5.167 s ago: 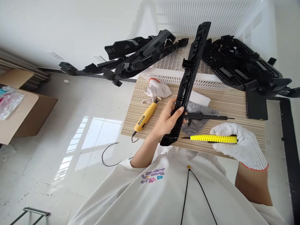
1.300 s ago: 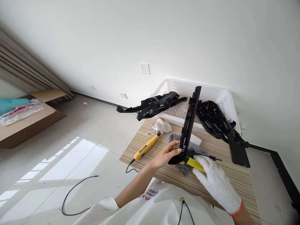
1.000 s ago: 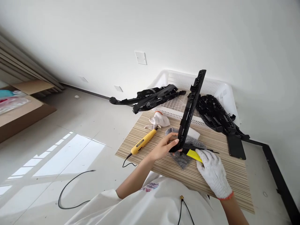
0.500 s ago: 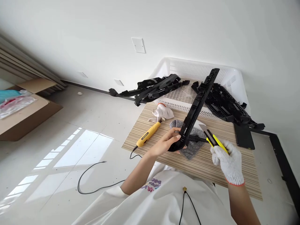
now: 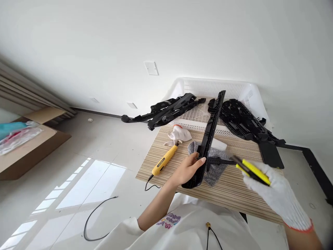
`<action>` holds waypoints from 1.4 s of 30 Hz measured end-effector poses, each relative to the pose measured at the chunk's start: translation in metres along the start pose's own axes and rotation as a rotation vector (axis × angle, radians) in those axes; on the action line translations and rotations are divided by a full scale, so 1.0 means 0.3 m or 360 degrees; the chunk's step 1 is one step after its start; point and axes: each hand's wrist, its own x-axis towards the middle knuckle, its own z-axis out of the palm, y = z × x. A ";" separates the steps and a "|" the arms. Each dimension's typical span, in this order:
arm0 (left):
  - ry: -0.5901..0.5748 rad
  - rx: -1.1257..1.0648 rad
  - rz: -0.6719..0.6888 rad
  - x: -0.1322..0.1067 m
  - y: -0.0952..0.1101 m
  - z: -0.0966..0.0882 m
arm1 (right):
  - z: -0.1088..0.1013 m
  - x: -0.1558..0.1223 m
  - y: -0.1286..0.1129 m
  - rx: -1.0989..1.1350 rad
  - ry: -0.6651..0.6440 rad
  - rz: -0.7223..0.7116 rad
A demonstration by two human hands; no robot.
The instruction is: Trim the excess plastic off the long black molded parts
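Note:
My bare left hand (image 5: pixel 189 168) grips the lower part of a long black plastic trim piece (image 5: pixel 210 134), which slants up and away over the basket's front edge. In a white knitted glove, my right hand (image 5: pixel 270 185) is closed around a yellow and black utility knife (image 5: pixel 252 170). Its blade is out, blurred, and points left, apart from the trim piece. Beneath the trim lie a grey cloth (image 5: pixel 215 176) and a black caliper-like tool (image 5: pixel 221 161). A white block (image 5: pixel 219 144) rests just behind the cloth.
A white plastic basket (image 5: pixel 179 85) holds several black trim parts (image 5: pixel 177 107) at left and more black parts (image 5: pixel 241 119) at right. On the striped board (image 5: pixel 148 163) lie a yellow corded tool (image 5: pixel 164 160), a white glove (image 5: pixel 180 133) and a black phone-like slab (image 5: pixel 272 155).
My right hand and the knife have moved right and down, away from the trim piece. The trim piece has turned more upright and shifted toward me. The camera view has tilted upward.

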 end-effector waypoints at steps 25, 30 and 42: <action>0.0007 -0.0499 0.0077 0.062 0.069 0.062 | 0.072 0.032 0.056 0.0170 -0.0196 0.0137; 0.0236 -0.0522 0.0143 0.076 0.046 0.072 | 0.123 0.060 0.112 0.0144 -0.0110 0.0099; 0.0479 -0.0361 0.0299 0.098 -0.053 0.036 | 0.193 0.084 0.246 -0.0574 0.0199 -0.0432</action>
